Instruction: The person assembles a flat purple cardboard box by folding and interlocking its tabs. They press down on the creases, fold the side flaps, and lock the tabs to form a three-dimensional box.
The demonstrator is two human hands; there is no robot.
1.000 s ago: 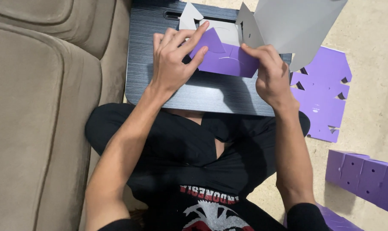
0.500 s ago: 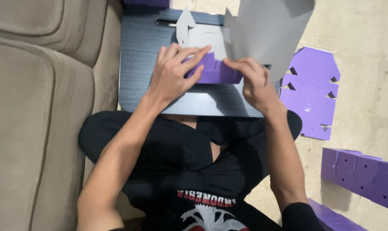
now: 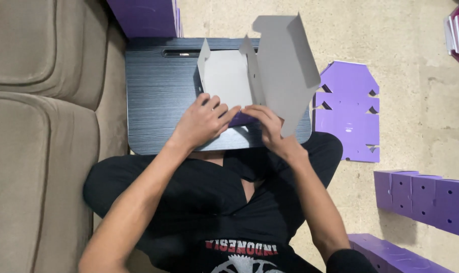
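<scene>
From the head camera, looking down, a person is seen seated on a pale floor (image 3: 229, 20) beside a beige sofa (image 3: 42, 136), with a dark lap tray (image 3: 158, 101) resting over the crossed legs. A die-cut cardboard box blank (image 3: 270, 71), grey inside and purple outside, is held on the tray, partly folded, with its largest panel raised at the right. The left hand (image 3: 203, 121) is spread flat on the near edge of the blank, fingers pressing it down. The right hand (image 3: 270, 126) is closed in a pinch on a small purple flap at the blank's near edge. The fold would probably be made cleanest if the base were kept pinned flat while the flap is creased firmly along its scored line. More flat purple blanks (image 3: 348, 114) are lying on the floor to the right, with folded purple pieces (image 3: 421, 199) nearer the viewer.
</scene>
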